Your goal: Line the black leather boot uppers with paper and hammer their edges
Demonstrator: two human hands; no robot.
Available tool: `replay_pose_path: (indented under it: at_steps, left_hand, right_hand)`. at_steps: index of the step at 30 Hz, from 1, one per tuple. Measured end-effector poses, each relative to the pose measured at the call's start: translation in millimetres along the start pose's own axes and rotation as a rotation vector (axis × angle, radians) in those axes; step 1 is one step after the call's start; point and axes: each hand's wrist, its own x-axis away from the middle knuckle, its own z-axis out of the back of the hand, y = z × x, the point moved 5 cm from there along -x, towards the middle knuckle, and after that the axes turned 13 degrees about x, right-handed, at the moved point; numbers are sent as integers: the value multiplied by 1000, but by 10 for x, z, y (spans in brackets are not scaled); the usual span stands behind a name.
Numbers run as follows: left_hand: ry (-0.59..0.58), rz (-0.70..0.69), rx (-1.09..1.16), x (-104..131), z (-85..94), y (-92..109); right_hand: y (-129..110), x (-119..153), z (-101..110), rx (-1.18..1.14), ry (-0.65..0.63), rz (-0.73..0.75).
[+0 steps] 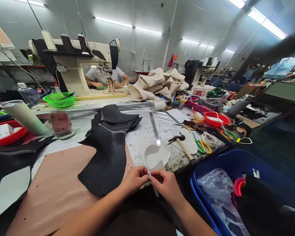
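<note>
On the near left side of the hammer (185, 149), the left hand (137, 177) and right hand (166, 185) both pinch a curled strip (147, 160), seemingly to shape or separate it, so the next move probably calls for a light, even grip.

strip (147, 160): smooth, matt | ruler (154, 128): metal | hammer handle (185, 149): wood | bin (267, 162): smooth plastic
</note>
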Motion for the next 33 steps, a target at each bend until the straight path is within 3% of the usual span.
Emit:
replay_pose_path:
  at_steps: [9,15,20,28,31,33]
  left_hand:
    - [46,-96,-119,-20,47,-134]
    - [147,-225,-499,25,90,19]
    - [38,-363,-685,83,-9,127]
    - [13,-343,-921,124,-70,215]
    - [-83,-304,-1034,143,-65,226]
    - [-130,-268,-1089,171,4,278]
  right_hand:
    - [-6,-35,-78,364,98,50]
    - [39,-34,-42,495,226,93]
    - [-61,-4,-136,558,157,239]
    - [-117,33,-238,704,158,223]
    - [19,54,-205,808,110,212]
    - [228,107,-158,889,45,210]
